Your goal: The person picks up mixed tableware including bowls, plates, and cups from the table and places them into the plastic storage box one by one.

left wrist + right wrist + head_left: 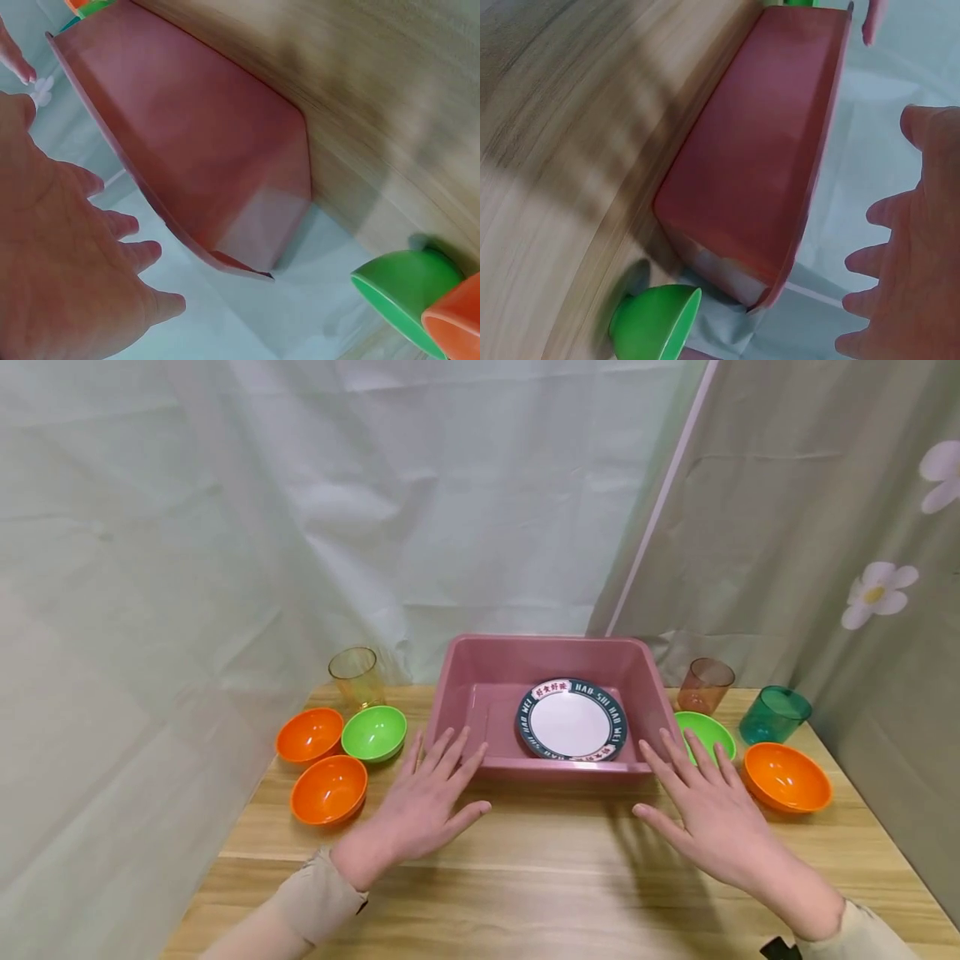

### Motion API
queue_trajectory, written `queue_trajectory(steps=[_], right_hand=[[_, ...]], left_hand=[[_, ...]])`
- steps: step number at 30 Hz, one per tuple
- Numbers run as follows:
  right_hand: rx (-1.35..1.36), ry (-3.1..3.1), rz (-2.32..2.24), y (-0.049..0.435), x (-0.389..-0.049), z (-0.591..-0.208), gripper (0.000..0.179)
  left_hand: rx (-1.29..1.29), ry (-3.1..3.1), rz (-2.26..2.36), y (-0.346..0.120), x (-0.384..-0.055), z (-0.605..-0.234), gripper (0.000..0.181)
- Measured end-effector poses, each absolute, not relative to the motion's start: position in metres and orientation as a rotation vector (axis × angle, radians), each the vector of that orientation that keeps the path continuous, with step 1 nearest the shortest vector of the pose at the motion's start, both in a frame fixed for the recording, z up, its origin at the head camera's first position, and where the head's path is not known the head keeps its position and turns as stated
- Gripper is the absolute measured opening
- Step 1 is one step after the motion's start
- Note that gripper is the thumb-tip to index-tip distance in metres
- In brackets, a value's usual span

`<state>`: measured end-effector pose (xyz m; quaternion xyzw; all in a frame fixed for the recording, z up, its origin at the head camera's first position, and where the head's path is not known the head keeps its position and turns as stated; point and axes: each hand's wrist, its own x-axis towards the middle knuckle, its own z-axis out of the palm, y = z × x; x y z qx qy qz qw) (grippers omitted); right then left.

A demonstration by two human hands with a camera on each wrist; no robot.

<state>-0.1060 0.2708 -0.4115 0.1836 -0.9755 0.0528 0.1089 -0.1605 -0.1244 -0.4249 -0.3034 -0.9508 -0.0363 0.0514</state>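
Both hands hover over the table with fingers spread, holding nothing. The left hand (427, 802) is before the front left corner of a pink plastic tub (480, 647), and the right hand (708, 814) is before its front right corner. A round plate (570, 724) with a white middle and dark patterned rim lies inside the tub. Close to the left hand are a green bowl (374, 733) and an orange bowl (330, 790). Fingers of the right hand partly cover another green bowl (705, 731). In both wrist views the hands stay apart from the tub's wall (195, 105).
At left stand a second orange bowl (310, 735) and a yellow clear cup (357, 678). To the right are a reddish cup (705, 685), a teal cup (774, 715) and an orange bowl (786, 778). Pale curtains (450, 510) hang behind the wooden table (525, 877).
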Motion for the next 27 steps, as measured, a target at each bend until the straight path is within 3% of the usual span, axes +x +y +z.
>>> queue_trajectory(steps=[14,27], right_hand=[[0.592,-2.887,0.138,0.253,-0.120,-0.413,0.083],[0.832,-2.776,0.149,0.207,-0.139,-0.410,0.080]], left_hand=[[-0.876,-2.839,-0.137,-0.143,-0.160,-0.421,0.079],[-0.755,-2.872,-0.170,-0.179,-0.158,-0.419,0.078]])
